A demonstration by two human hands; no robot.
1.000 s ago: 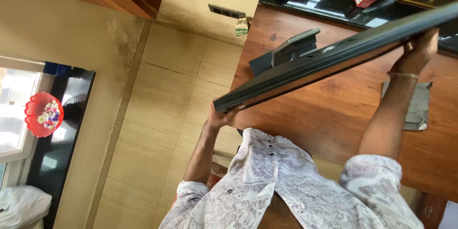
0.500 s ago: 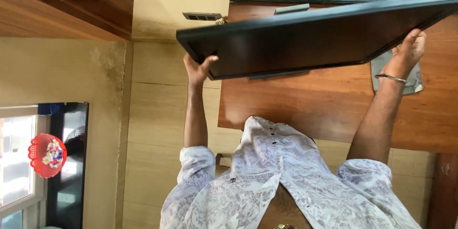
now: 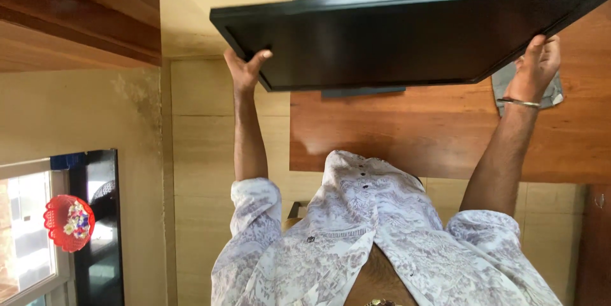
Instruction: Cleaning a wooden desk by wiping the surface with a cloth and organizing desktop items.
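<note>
Two hands carry one big thing here: a black flat screen (image 3: 407, 38), the largest object before us. It hangs across the top of the view, above the brown wooden table (image 3: 414, 134). Its long axis runs left to right, from one hand to the other, and its dark face tilts towards us. The screen lies straight ahead of our chest, with a hand on each short end, so neither arm is clearly the nearer one.

Our patterned white shirt (image 3: 382, 236) fills the bottom of the view.

Our left hand (image 3: 245, 70) clamps the screen's left edge, thumb on the face and fingers wrapped behind. Our right hand (image 3: 538, 67) curls its fingers round the lower right corner. A thin bracelet (image 3: 519, 102) sits on that wrist.

Under the screen's lower edge a grey bar (image 3: 363, 92) shows, though we cannot tell whether it touches the table. A grey cloth (image 3: 557, 96) lies on the table just behind the right hand.

At far left, by the window, hangs a round red basket (image 3: 69, 222) holding small coloured flowers. The bright items on the dark shelf above the screen are too blurred to identify.
</note>
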